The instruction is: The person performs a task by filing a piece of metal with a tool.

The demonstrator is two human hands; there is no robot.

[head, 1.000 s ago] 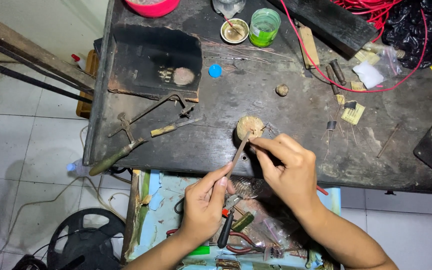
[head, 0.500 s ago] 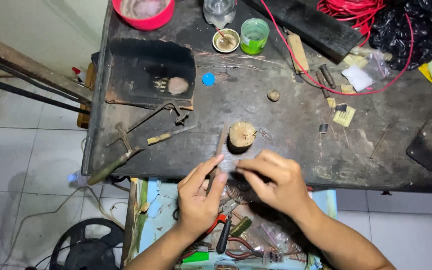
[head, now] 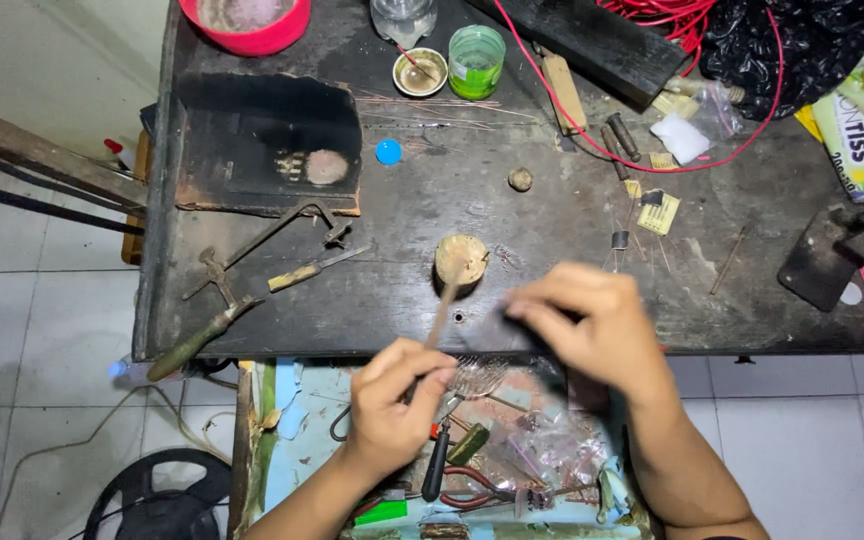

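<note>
In the head view, your hands have dropped from the bench's middle toward its near edge since a moment ago. Your right hand [head: 597, 325] has come off the round wooden block [head: 461, 259] and now curls, blurred, over something dark at lower centre; what its fingers pinch I cannot tell. Your left hand [head: 395, 408] stays pinched on a thin stick [head: 440, 315] that slants up to the block, with a silvery wire-like piece [head: 476, 377] just beside its fingertips. The dark workbench [head: 552, 290] is scuffed and stained; a green cup [head: 476, 60] and red cable [head: 592, 130] sit upper centre.
</note>
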